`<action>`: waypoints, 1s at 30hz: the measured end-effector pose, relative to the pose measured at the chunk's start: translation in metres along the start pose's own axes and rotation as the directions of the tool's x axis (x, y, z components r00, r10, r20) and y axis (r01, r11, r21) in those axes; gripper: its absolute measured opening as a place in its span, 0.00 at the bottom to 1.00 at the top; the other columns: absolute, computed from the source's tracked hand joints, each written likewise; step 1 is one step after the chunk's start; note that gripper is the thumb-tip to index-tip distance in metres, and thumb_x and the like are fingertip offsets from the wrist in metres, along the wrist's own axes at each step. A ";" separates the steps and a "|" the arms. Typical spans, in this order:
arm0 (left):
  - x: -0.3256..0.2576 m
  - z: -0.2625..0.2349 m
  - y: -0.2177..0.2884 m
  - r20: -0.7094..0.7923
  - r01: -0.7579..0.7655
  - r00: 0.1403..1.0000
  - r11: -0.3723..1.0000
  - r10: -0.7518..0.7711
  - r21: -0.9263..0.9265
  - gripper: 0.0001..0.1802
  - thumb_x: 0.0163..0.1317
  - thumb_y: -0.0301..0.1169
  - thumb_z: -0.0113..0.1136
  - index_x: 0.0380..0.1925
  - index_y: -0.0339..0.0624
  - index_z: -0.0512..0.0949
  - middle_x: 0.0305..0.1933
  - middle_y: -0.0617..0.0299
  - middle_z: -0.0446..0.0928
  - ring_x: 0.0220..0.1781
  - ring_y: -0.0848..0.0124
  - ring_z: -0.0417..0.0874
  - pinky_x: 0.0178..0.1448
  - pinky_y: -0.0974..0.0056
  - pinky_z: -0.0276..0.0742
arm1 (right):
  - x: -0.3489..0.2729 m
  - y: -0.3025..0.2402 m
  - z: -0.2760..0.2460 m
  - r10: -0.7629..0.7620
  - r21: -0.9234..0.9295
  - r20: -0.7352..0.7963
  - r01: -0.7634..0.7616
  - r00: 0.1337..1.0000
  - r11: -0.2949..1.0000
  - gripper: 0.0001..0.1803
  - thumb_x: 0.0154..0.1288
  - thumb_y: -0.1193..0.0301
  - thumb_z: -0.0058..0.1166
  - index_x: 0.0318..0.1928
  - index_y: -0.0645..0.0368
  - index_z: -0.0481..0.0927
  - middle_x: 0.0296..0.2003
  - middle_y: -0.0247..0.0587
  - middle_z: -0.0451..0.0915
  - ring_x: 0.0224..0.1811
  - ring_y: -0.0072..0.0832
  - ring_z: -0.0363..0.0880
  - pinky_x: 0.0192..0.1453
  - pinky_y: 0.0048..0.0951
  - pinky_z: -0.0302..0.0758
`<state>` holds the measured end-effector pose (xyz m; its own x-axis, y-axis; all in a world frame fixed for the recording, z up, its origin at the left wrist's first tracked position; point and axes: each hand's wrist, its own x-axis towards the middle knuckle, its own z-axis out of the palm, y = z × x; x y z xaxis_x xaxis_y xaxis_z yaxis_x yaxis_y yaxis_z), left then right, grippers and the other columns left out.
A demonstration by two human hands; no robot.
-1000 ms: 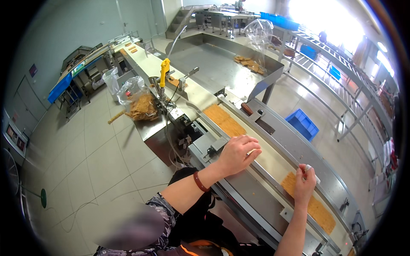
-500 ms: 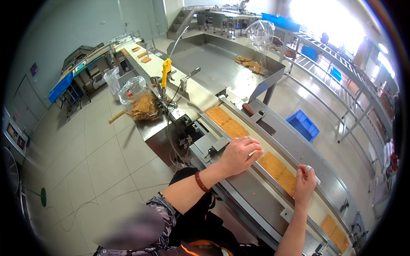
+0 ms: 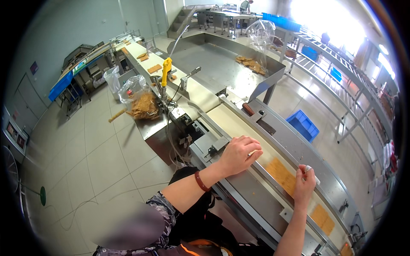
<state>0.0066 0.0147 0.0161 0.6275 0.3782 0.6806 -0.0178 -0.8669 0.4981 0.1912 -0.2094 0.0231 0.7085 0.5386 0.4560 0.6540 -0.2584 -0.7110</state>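
Golden-brown slab [image 3: 278,174] | oblong, flat | on pale belt [image 3: 234,123] | second slab [image 3: 322,219] | flat, lower right

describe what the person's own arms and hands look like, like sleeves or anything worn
The left hand and right hand are ungloved, and both forearms are bare. A reddish-brown band circles the left wrist. Near the left elbow is a dark-and-pale patterned sleeve; no right sleeve shows. Something white appears at the right fingers, but whether it is worn is unclear.

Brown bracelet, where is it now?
In the head view, the bracelet circles the left wrist, below centre, between the left hand and the patterned sleeve.
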 end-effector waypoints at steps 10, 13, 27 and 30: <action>0.000 -0.001 0.000 0.004 0.001 1.000 1.000 -0.001 -0.008 0.08 0.71 0.37 0.66 0.40 0.46 0.85 0.48 0.64 0.86 0.52 0.63 0.84 0.58 0.55 0.76 | -0.001 0.001 0.000 0.012 0.010 0.004 -0.012 1.000 1.000 0.06 0.74 0.74 0.57 0.47 0.62 0.83 0.38 0.38 0.83 0.42 0.27 0.80 0.50 0.30 0.75; 0.000 -0.001 0.000 0.011 0.010 1.000 1.000 -0.010 -0.006 0.08 0.71 0.37 0.66 0.40 0.46 0.85 0.48 0.64 0.86 0.52 0.63 0.84 0.59 0.55 0.76 | -0.001 0.002 -0.001 0.003 0.006 0.006 -0.003 1.000 1.000 0.06 0.74 0.75 0.57 0.46 0.63 0.82 0.38 0.39 0.82 0.43 0.28 0.81 0.50 0.30 0.76; 0.000 -0.001 -0.001 0.003 0.000 1.000 1.000 0.000 -0.010 0.10 0.71 0.38 0.66 0.41 0.45 0.85 0.47 0.63 0.86 0.52 0.62 0.85 0.58 0.55 0.75 | 0.000 0.001 -0.001 0.016 0.022 0.018 -0.016 1.000 1.000 0.05 0.73 0.78 0.57 0.44 0.67 0.82 0.39 0.43 0.82 0.44 0.31 0.83 0.52 0.32 0.81; 0.001 -0.003 0.000 0.029 0.025 0.999 0.999 -0.026 0.030 0.11 0.72 0.40 0.65 0.41 0.45 0.84 0.47 0.63 0.86 0.52 0.62 0.85 0.59 0.54 0.74 | 0.000 -0.001 -0.002 0.011 0.012 0.015 -0.012 1.000 1.000 0.05 0.73 0.77 0.57 0.44 0.67 0.82 0.39 0.43 0.82 0.43 0.32 0.83 0.53 0.32 0.81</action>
<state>0.0046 0.0159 0.0182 0.6503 0.3908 0.6514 0.0213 -0.8666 0.4986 0.1905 -0.2105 0.0249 0.7117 0.5480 0.4395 0.6425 -0.2549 -0.7226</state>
